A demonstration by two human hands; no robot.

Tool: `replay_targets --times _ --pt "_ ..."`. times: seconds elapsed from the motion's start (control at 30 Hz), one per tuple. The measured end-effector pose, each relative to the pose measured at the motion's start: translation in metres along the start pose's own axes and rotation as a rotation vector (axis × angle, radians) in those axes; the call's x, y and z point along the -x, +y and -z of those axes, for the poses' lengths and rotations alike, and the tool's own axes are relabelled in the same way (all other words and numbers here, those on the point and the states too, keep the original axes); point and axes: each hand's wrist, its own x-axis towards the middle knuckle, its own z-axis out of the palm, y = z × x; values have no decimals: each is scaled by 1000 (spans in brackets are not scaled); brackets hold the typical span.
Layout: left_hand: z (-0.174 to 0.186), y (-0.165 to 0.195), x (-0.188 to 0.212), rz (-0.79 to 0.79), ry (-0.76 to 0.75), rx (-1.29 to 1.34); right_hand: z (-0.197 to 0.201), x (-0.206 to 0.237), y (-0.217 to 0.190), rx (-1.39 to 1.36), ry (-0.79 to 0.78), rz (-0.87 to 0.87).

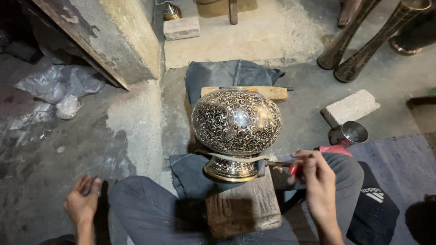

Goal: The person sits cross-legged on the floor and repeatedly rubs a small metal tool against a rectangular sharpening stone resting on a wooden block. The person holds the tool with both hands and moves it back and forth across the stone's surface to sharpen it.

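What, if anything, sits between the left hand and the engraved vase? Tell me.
The person's own bent left knee and the folded dark cloth lie between the left hand, low on the floor, and the engraved vase on its wooden block.

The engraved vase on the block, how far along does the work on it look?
The engraved vase already shows scroll pattern all over its visible bulb and foot band. It lies tied by a cord on the wooden block. The right hand holds a thin tool by the foot; the left hand rests away on the floor. The hidden underside cannot be judged.
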Motion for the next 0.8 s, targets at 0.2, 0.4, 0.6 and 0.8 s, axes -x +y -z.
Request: replay_targets --times 0.2,0.4,0.6,0.8 --pt "21 105 100 -535 -38 203 -4 -6 4 879 -82 123" --pt "-15 180 183 -881 -157 397 14 -19 32 1029 -257 452" --pt "-48 195 185 -845 -12 464 22 -34 41 1213 -357 529" --pt "-44 190 183 -866 -52 438 27 -33 47 1242 -390 510"
